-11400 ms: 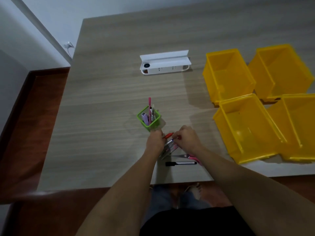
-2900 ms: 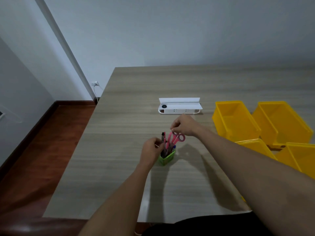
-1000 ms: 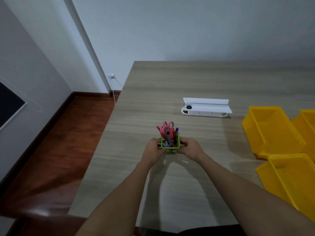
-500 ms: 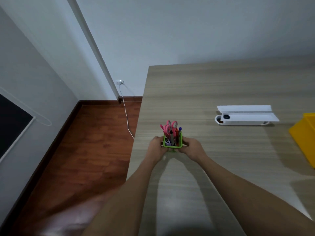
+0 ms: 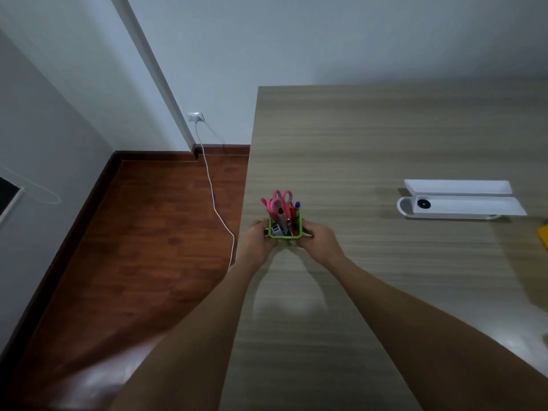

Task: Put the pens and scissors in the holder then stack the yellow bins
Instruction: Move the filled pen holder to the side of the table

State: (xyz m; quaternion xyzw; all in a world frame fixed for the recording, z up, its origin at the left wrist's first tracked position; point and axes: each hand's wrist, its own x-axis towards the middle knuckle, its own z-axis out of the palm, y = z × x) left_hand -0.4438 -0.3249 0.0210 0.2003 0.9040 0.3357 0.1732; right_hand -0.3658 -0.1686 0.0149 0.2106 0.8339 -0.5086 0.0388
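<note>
At centre frame, near the tabletop's left edge, the left hand and right hand each gripped a side of the green holder. It contained the pink scissors and several pens, so filling appeared complete. Stacking looked outstanding: only one yellow bin's corner showed at the right edge.
</note>
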